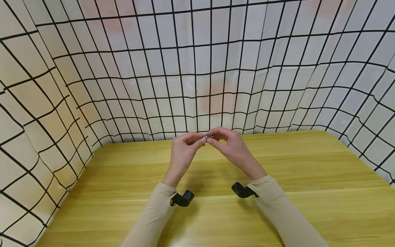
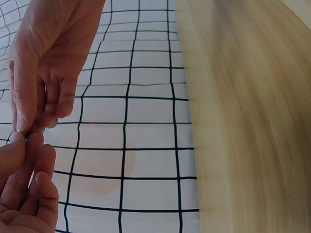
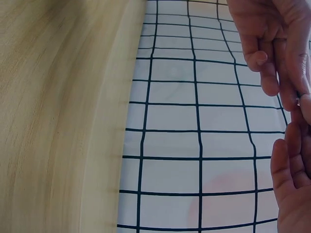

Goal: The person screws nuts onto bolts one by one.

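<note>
A small silvery bolt (image 1: 208, 137), with a thin shaft pointing right, is held between both hands above the far part of the table. My left hand (image 1: 182, 151) pinches its left end between thumb and forefinger. From the other side, my right hand (image 1: 232, 147) pinches the shaft end. The wrist views show the left hand (image 2: 29, 204) and right hand (image 3: 296, 199) meeting fingertip to fingertip, the other fingers loosely bent. Fingertips hide most of the bolt there; a tiny glint of the bolt (image 3: 298, 102) shows in the right wrist view.
Below the hands lies a light wooden table (image 1: 123, 192). White sheeting with a black grid (image 1: 172, 85) rises behind its far edge and along both sides. A black wrist camera (image 1: 182, 199) sticks out from the left sleeve, another black camera (image 1: 242, 190) from the right.
</note>
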A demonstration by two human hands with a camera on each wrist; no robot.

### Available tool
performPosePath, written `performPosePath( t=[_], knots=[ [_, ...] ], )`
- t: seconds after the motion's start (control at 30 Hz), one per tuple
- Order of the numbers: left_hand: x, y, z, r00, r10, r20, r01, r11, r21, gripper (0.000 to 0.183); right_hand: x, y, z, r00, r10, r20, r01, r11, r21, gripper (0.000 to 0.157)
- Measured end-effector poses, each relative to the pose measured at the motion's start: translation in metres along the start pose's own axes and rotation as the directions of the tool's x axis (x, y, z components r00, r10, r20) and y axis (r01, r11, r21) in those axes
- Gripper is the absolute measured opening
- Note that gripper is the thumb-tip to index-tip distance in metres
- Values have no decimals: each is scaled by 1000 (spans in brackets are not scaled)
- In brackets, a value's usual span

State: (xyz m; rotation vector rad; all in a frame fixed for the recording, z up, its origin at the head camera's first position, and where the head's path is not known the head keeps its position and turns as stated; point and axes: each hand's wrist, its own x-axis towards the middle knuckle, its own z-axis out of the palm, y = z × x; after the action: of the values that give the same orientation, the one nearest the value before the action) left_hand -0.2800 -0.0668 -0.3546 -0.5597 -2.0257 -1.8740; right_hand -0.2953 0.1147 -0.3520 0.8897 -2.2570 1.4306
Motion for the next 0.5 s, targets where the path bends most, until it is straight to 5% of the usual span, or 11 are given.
performPosePath(
  t=[0.5],
  knots=[
    [-2,4,0,1000,28,3,-28,999,44,10,2,2,-3,999,-38,33,40,999,-37,11]
  ],
)
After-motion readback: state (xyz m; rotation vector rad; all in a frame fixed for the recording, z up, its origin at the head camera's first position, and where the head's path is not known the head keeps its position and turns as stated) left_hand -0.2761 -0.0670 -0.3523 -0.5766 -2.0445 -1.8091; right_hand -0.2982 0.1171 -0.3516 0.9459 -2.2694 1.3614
